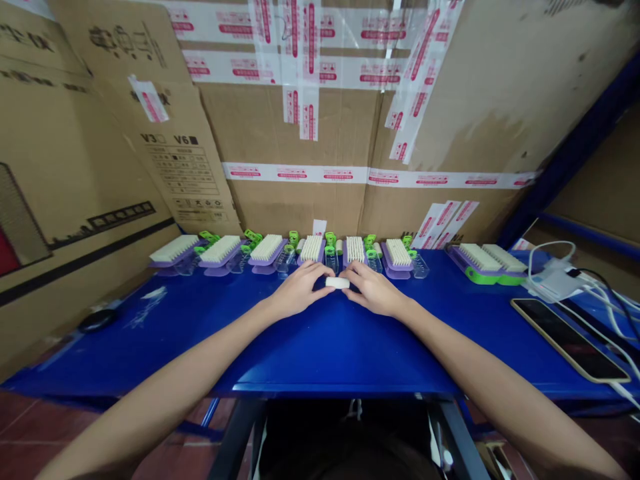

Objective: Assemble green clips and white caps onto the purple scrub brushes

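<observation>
Near the middle of the blue table, a small white oblong block (337, 283) with rounded ends sits between my two hands. My left hand (303, 288) curls round its left end, thumb and fingertips close to the block. From the other side my right hand (376, 288) grips the right end in a similar pinch. Just behind the hands are two purple brush-like pieces with ridged cream tops, a left one (313, 249) and a right one (355, 249). Beside them lie bright green clips (331, 240) and clear plastic parts (331, 261).
Several more purple pieces (219, 249) line the back of the blue table (330, 353). A green-and-purple double piece (493, 260) stands at right, near a white charger with cables (555, 280) and a phone (570, 339). A black round object (97, 321) lies at left. Taped cardboard (300, 147) walls the back.
</observation>
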`<control>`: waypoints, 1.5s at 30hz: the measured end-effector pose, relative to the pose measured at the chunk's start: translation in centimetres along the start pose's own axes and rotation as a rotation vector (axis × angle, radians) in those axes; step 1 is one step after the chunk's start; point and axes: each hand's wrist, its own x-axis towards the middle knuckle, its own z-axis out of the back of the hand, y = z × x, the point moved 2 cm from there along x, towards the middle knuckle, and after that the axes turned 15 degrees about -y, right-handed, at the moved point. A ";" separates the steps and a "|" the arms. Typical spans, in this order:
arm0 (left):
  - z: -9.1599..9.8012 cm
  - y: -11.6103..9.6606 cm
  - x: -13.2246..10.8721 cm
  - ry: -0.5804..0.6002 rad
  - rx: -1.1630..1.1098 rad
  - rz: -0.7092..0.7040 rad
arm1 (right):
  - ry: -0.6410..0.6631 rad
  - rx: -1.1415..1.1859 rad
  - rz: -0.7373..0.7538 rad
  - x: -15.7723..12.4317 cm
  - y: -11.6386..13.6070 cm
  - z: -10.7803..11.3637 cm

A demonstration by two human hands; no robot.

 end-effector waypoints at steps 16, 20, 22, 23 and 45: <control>-0.2 0.6 -0.1 0.066 0.024 0.015 | 0.047 0.035 -0.063 0.2 -0.1 0.5; -0.1 0.5 -0.1 0.062 0.024 0.025 | 0.047 0.042 -0.066 0.1 -0.2 0.5; -0.1 0.5 -0.1 0.065 0.025 0.033 | 0.053 0.037 -0.067 0.0 -0.2 0.5; -0.1 0.5 -0.1 0.065 0.025 0.037 | 0.053 0.033 -0.068 0.0 -0.2 0.5; -0.3 0.5 -0.3 0.088 -0.061 -0.004 | 0.103 -0.033 -0.059 0.0 -0.3 0.3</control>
